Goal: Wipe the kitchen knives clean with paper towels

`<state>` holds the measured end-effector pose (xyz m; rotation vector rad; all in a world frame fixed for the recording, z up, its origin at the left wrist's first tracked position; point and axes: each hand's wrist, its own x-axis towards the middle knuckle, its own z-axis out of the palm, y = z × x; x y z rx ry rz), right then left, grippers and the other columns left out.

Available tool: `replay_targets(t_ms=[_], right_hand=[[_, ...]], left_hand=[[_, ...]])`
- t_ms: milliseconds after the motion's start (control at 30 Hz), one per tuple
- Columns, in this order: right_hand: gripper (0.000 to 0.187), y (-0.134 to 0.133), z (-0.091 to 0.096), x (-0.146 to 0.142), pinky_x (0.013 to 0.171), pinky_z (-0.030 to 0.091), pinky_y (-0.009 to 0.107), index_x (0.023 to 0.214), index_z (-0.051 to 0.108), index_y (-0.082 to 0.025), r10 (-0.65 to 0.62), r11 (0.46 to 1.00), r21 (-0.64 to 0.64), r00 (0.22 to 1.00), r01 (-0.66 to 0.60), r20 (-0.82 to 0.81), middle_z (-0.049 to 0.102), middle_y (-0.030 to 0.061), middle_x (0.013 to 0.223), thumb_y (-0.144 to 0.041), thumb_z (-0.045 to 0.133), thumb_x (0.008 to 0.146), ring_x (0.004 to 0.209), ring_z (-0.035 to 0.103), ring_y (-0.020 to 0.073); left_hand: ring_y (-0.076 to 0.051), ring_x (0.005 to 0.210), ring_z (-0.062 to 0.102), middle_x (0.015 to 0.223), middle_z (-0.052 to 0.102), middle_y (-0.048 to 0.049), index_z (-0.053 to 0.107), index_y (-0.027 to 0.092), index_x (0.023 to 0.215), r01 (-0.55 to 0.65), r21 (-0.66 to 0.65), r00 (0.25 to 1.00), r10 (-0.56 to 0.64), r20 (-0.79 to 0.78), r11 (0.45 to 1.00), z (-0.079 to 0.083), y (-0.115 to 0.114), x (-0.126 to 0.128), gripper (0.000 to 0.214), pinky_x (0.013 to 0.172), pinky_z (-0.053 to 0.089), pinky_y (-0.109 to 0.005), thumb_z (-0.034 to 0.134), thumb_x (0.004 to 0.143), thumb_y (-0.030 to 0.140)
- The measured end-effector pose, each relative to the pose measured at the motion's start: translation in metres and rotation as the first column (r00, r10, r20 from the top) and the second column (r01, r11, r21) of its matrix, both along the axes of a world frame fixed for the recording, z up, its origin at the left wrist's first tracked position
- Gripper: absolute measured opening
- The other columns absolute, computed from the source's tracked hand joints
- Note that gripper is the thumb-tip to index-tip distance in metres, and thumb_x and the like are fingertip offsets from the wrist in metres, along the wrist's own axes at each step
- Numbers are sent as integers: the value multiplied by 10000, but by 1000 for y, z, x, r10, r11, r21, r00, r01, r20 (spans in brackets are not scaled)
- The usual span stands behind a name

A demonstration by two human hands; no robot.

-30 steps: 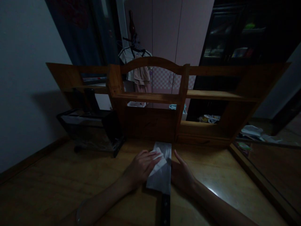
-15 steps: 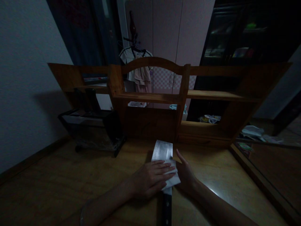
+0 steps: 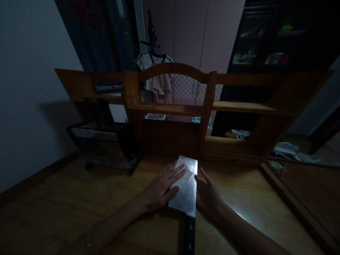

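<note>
A broad steel cleaver (image 3: 187,193) lies flat on the wooden desk (image 3: 79,209), blade pointing away, its dark handle (image 3: 189,235) toward me. My left hand (image 3: 161,186) lies flat on the blade's left side, fingers stretched out, pressing a white tissue (image 3: 183,179) against the steel. My right hand (image 3: 208,196) rests against the blade's right edge, fingers extended and steadying it. The room is dim.
A wooden shelf unit (image 3: 186,109) stands at the back of the desk, just beyond the cleaver's tip. A dark wire tray (image 3: 103,143) sits at the back left. A wall runs along the left. The desk's right edge (image 3: 292,209) drops off beside a cluttered area.
My left hand slid the tissue from near the handle end forward to the blade's far part. My right hand stayed beside the blade.
</note>
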<state>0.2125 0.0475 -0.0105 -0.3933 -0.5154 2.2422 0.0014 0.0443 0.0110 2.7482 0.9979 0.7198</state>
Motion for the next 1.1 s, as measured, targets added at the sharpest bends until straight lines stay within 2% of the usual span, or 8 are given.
replay_targets(t_ms=[133, 300, 500, 600, 700, 867, 1000, 1100], right_hand=[[465, -1, 2, 0, 896, 453, 427, 985, 649, -118, -12, 998, -55, 998, 9, -58, 712, 110, 894, -530, 445, 918, 918, 658, 246], [483, -1, -2, 2, 855, 480, 421, 1019, 639, -122, -27, 998, -48, 1000, 27, 16, 705, 90, 843, -549, 446, 906, 851, 666, 238], [535, 3, -10, 7, 556, 510, 283, 753, 641, -111, 30, 995, -103, 994, -19, 104, 653, 69, 585, -596, 455, 883, 544, 639, 182], [524, 3, -9, 7, 487, 476, 246, 767, 648, -100, 10, 995, -99, 994, 1, 108, 641, 62, 557, -571, 454, 891, 492, 616, 164], [496, 1, -4, 4, 546, 491, 245, 855, 660, -99, -35, 996, -80, 997, 41, 75, 652, 49, 586, -538, 436, 910, 511, 613, 149], [543, -2, 5, 2, 757, 505, 374, 1064, 622, -63, -34, 997, -77, 998, 29, -58, 711, 134, 871, -542, 407, 922, 748, 673, 230], [543, -2, 5, 2, 867, 463, 420, 1150, 587, -81, -52, 996, -77, 994, 45, -97, 698, 147, 1001, -545, 428, 916, 890, 663, 259], [527, -1, 1, 2, 885, 454, 428, 1136, 593, -92, -60, 997, -57, 994, 54, -95, 697, 142, 1005, -542, 433, 915, 917, 658, 262]], left_hand=[[-230, 1437, 111, 1549, 219, -22, 194, 246, 1494, 59, -34, 997, -60, -54, 998, 6, -2, -1, 557, 1164, 148, -483, 309, 983, 436], [-224, 1427, 164, 1542, 228, -32, 214, 232, 1488, 198, -56, 969, -204, -143, 979, 18, -15, 8, 592, 1168, 158, -466, 370, 961, 450], [-228, 1419, 196, 1534, 231, -80, 246, 158, 1478, 299, -61, 932, -305, -197, 952, 23, -35, 25, 635, 1168, 197, -417, 396, 943, 466], [-237, 1396, 267, 1510, 293, -103, 309, 138, 1452, 310, -6, 926, -304, -224, 951, 20, -34, 25, 605, 1156, 229, -422, 395, 938, 445], [-230, 1366, 336, 1473, 376, -92, 371, 139, 1421, 313, 75, 929, -288, -232, 947, 14, -27, 19, 564, 1143, 257, -423, 402, 922, 399], [-232, 1377, 313, 1454, 418, -62, 432, 165, 1387, 210, 194, 974, -187, -129, 958, 9, -12, 2, 504, 1127, 281, -443, 381, 909, 318], [-260, 1412, 220, 1489, 361, -52, 388, 195, 1421, 54, 184, 998, -46, -44, 981, 13, -7, -4, 506, 1138, 220, -506, 354, 931, 316], [-259, 1420, 192, 1513, 312, -53, 326, 192, 1452, 39, 129, 996, -29, -81, 991, 16, -11, 1, 547, 1150, 193, -500, 383, 926, 330]])
